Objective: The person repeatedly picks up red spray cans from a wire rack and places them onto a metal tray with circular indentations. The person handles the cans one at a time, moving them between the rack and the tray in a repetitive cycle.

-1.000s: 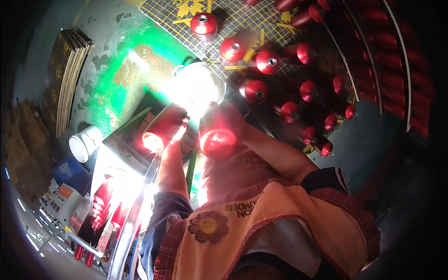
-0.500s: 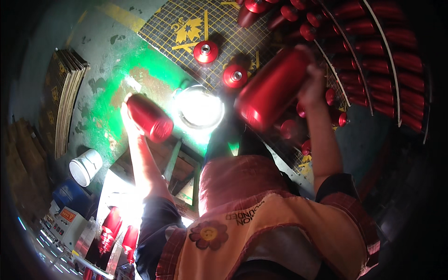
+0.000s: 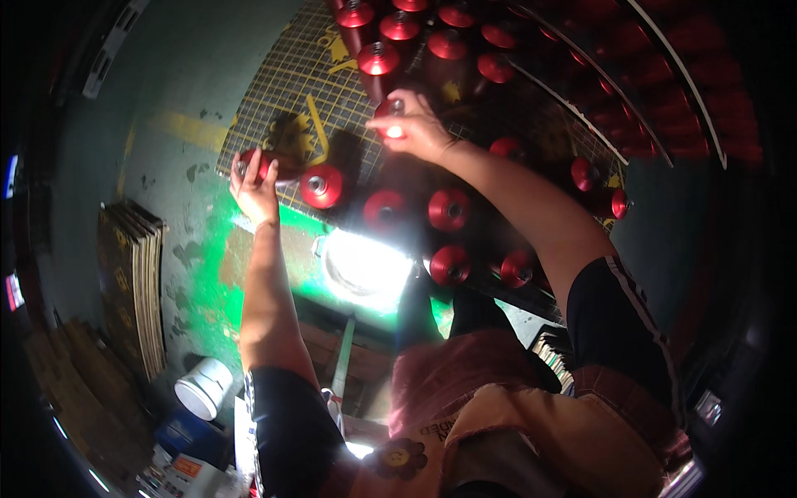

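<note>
My left hand [image 3: 256,197] is closed round the top of a red metal bottle [image 3: 267,164] at the left edge of a dark board [image 3: 278,91] with a yellow grid. Farther right, my right hand [image 3: 422,133] grips another red bottle [image 3: 386,112] by its shoulder, near the rows at the back. Both bottles show mostly their tops, and the fingers cover part of each. Between my arms stand more red bottles with metal necks, among them one [image 3: 321,187] just right of my left hand and one [image 3: 449,209] below my right forearm.
A glaring round lamp [image 3: 365,264] shines before my legs. Rows of red bottles [image 3: 400,25] fill the back, with pale curved strips [image 3: 573,109] to their right. At left are stacked boards [image 3: 145,290] and a white bucket [image 3: 203,388].
Both hands have moved forward over the board. The bottles, earlier held tilted in the air, now appear to be down at the board. The view has shifted too.
</note>
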Demonstrator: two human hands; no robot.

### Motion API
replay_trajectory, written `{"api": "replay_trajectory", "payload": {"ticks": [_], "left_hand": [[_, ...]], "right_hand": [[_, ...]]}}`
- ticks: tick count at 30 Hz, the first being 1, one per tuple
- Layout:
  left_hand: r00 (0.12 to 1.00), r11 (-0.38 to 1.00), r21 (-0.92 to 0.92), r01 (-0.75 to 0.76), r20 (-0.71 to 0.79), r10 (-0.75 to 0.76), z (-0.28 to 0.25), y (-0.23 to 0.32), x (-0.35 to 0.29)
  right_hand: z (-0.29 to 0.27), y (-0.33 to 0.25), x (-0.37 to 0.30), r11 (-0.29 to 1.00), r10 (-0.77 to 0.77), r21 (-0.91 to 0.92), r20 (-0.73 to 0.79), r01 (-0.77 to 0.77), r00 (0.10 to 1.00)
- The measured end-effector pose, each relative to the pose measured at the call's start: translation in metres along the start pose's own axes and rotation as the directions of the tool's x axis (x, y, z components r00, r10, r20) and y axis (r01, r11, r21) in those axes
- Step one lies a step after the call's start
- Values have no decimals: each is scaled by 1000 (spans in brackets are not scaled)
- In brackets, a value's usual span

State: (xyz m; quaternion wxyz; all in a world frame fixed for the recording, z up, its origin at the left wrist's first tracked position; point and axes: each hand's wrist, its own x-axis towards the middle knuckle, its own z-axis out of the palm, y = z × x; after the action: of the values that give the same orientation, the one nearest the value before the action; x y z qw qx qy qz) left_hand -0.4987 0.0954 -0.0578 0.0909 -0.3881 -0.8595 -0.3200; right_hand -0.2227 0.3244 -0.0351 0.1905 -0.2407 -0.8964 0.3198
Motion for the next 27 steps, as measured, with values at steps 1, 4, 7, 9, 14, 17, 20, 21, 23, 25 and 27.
{"api": "replay_trajectory", "payload": {"ticks": [1, 4, 7, 9, 14, 17, 20, 21, 23, 25, 27], "left_hand": [[999, 999, -1, -53, -10, 53, 4, -1, 0], [997, 997, -53, 54, 56, -51, -6, 8, -1], [994, 994, -18, 105, -11, -105, -28, 48, 12], [992, 995, -55, -79, -105, 73, -42, 85, 36], [930, 920, -275, -279, 161, 330, 32, 202, 90], [846, 974, -151, -170, 484, 223, 107, 247, 98], [836, 981, -132, -143, 515, 191, 152, 253, 108], [844, 980, -130, -149, 499, 195, 159, 249, 107], [871, 968, -157, -198, 425, 247, 164, 241, 104], [885, 951, -216, -220, 366, 288, 157, 238, 104], [907, 971, -214, -110, 377, 185, 133, 241, 106]], "right_hand": [[0, 4, 0, 1000, 12, -20, 56, -11, 998], [-13, 2, -5, 999, -6, -42, 80, 9, 997], [-47, 2, -11, 994, -68, -84, -6, 67, 998], [-82, 17, -15, 988, -107, -135, -196, 81, 975], [-144, 107, 2, 853, 201, -377, -402, -361, 893], [-131, 148, 2, 851, 383, -270, -269, -451, 884], [-121, 168, -1, 920, 315, -124, -329, -372, 890], [-119, 171, -1, 920, 286, -159, -356, -359, 890], [-120, 172, -4, 917, 307, -148, -328, -370, 894], [-129, 166, -5, 921, 289, -166, -313, -352, 905], [-149, 158, -13, 942, 256, -113, -371, -317, 893]]}}
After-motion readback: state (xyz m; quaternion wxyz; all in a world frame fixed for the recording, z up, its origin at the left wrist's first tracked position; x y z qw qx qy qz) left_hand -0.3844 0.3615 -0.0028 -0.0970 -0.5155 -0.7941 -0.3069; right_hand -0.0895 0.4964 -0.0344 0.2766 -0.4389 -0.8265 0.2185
